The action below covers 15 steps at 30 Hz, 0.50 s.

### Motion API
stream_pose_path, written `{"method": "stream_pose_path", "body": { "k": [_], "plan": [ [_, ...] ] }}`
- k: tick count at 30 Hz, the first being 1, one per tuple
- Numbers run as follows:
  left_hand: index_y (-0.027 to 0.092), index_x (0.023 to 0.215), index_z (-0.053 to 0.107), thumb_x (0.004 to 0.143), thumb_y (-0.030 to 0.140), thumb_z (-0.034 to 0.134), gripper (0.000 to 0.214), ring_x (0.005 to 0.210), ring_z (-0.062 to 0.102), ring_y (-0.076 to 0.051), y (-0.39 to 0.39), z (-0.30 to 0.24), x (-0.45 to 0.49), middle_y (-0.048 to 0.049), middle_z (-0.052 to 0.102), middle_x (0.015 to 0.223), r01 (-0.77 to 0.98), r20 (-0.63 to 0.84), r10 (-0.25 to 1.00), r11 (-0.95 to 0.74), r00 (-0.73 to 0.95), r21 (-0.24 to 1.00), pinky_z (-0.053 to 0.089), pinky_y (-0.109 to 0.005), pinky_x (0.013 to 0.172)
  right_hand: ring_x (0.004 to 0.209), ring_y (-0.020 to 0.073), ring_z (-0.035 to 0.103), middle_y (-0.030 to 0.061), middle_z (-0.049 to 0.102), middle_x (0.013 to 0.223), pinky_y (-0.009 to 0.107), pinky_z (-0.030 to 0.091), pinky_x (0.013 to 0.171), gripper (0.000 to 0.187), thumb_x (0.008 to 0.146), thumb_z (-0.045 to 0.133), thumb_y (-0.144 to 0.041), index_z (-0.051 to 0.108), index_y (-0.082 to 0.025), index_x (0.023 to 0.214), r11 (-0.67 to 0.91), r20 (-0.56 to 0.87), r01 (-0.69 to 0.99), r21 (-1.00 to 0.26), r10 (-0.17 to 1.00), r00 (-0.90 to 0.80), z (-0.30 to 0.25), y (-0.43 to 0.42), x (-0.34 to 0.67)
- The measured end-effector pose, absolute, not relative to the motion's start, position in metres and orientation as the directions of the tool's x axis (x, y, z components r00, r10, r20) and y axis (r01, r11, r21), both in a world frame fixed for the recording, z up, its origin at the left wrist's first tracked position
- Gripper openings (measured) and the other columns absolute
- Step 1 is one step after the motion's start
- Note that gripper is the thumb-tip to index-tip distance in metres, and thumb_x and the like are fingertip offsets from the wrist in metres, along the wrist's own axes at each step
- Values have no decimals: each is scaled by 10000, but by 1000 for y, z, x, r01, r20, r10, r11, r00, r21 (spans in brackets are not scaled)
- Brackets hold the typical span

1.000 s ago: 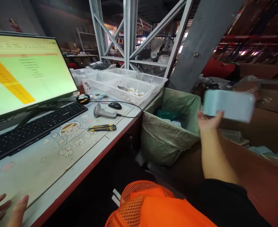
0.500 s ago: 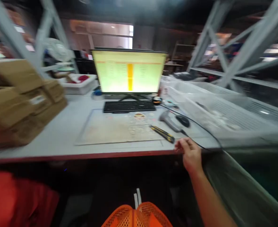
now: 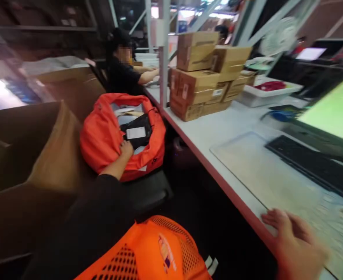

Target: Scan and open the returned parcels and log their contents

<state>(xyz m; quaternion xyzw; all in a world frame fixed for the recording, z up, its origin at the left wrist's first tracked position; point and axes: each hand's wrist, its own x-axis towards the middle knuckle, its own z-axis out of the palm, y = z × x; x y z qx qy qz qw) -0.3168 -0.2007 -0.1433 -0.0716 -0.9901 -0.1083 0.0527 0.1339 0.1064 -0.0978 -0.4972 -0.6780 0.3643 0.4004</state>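
Observation:
An orange-red bag stands open at the left, holding several packages. One of them is a black parcel with a white label, tilted near the bag's mouth. My left hand reaches in over the near rim, its fingers bent at the parcel's lower left corner; the fingertips are partly hidden. At the lower right, my right hand hovers by the table edge with loosely curved fingers and nothing in it. The white table with a red edge lies beneath it.
Cardboard boxes are stacked on the table's far end, beside a metal post. A large open carton stands left of the bag. A keyboard and a white basket lie to the right. Another person works beyond the bag.
The view has swung left from the monitor to the bag. My left hand has come into view at the bag. My right hand remains near the table edge.

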Motion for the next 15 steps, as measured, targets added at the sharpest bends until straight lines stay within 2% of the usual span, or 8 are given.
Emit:
{"method": "stream_pose_path", "body": {
  "k": [2, 5, 8, 11, 13, 15],
  "plan": [
    [103, 1460, 498, 941, 274, 718, 590, 1344, 497, -331, -230, -162, -320, -203, 508, 1480, 74, 114, 58, 987, -992, 140, 440, -547, 1109, 804, 266, 730, 35, 715, 741, 428, 578, 879, 311, 740, 671, -519, 707, -227, 840, 198, 133, 397, -896, 974, -184, -95, 106, 132],
    [81, 1610, 279, 879, 305, 785, 916, 1421, 372, -387, -228, -171, -335, -267, 332, 1615, 93, 151, 77, 990, -986, 106, 366, -513, 1153, 820, 285, 739, 36, 718, 763, 471, 595, 900, 280, 719, 683, -496, 704, -241, 832, 183, 116, 419, -889, 977, -179, -90, 98, 129],
    [146, 1657, 195, 820, 422, 827, 1085, 1533, 197, -425, -208, -162, -361, -210, 133, 1723, 206, 194, 186, 974, -963, 89, 239, -519, 1239, 847, 331, 753, 48, 715, 806, 548, 610, 918, 262, 740, 677, -546, 682, -297, 822, 193, 141, 395, -898, 978, -156, -88, 91, 125],
    [162, 1668, 165, 716, 558, 874, 1251, 1583, 86, -445, -195, -145, -397, -196, 45, 1746, 294, 26, 294, 942, -955, 160, 152, -545, 1272, 905, 382, 754, 77, 708, 818, 591, 602, 950, 269, 758, 654, -630, 661, -361, 763, 204, 160, 381, -902, 976, -145, -87, 88, 123],
    [153, 1672, 118, 646, 676, 867, 1374, 1592, 50, -458, -191, -134, -421, -214, -11, 1744, 243, -115, 275, 941, -954, 235, 154, -583, 1265, 908, 397, 750, 83, 710, 816, 605, 596, 965, 262, 752, 664, -643, 662, -382, 741, 199, 153, 375, -905, 977, -149, -88, 89, 123],
    [130, 1673, 65, 604, 728, 858, 1459, 1600, 22, -448, -191, -126, -439, -238, -33, 1736, 187, -153, 232, 948, -961, 258, 143, -613, 1260, 889, 401, 748, 79, 708, 806, 625, 585, 979, 259, 755, 665, -651, 668, -392, 754, 204, 156, 363, -909, 975, -157, -89, 90, 124]
  ]
}}
